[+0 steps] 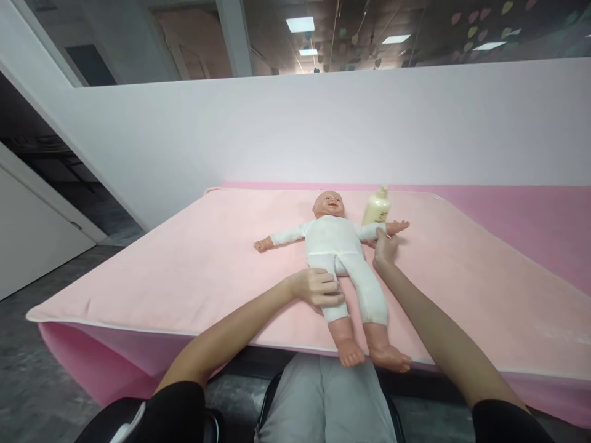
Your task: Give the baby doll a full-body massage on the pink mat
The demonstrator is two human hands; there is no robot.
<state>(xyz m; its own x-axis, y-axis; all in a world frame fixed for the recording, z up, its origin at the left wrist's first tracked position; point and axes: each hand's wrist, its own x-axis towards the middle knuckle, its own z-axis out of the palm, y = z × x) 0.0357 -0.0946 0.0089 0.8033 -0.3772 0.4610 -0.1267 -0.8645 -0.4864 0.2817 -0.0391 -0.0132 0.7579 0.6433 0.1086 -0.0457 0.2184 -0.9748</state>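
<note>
A baby doll (335,237) with a white cloth body lies on its back on the pink mat (184,271), head toward the wall and feet at the front edge. My left hand (317,287) has its fingers wrapped over the doll's leg on the left side of the view. Beside the body, my right hand (385,247) grips the doll's outstretched arm near the wrist, thumb on top and the other fingers partly hidden beneath. Just behind that arm stands a pale yellow pump bottle (377,207), upright.
A white wall (323,129) with a window above it rises behind the table. Pink cloth (530,227) shows along the back right and hangs at the front left. My grey-trousered legs (323,400) are below the front edge.
</note>
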